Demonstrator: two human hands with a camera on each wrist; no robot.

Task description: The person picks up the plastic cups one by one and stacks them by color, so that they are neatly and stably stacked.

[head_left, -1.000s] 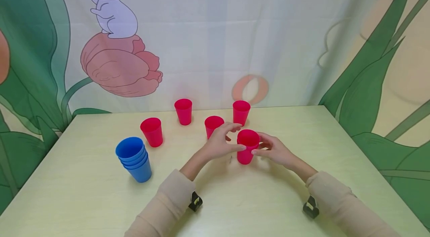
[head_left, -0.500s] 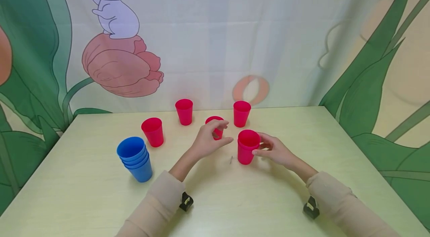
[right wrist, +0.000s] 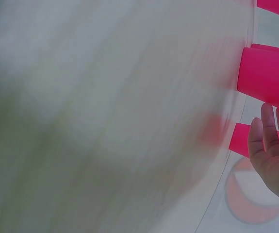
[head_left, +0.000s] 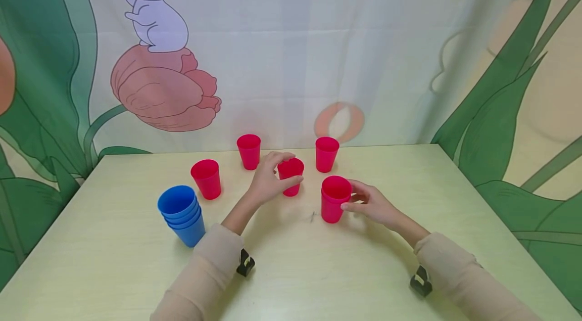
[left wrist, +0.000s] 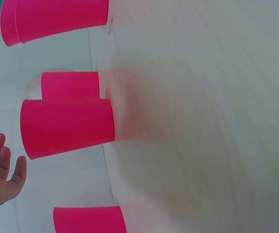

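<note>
In the head view my left hand [head_left: 265, 179] reaches beside the middle red cup [head_left: 291, 169], thumb and fingers spread around its rim. The left wrist view has that hand [left wrist: 1, 177] with a gap between its fingertips and the upright cup [left wrist: 66, 127]. My right hand [head_left: 375, 204] holds two nested red cups [head_left: 332, 212] from the right side, thumb in front and the other fingers partly hidden behind. Seen from the right wrist, the fingers of this hand [right wrist: 275, 155] touch the side of the nested cups [right wrist: 270, 75], which stand upright on the table.
A stack of blue cups [head_left: 188, 230] stands at the left. Single red cups stand near it: one behind the stack [head_left: 208, 184], one at the back left [head_left: 250, 156] and one at the back right [head_left: 326, 159]. A printed curtain [head_left: 254, 58] hangs behind the table [head_left: 300, 275].
My left hand has let go of the nested red cups and moved left to the middle red cup. My right hand has stayed at the nested cups.
</note>
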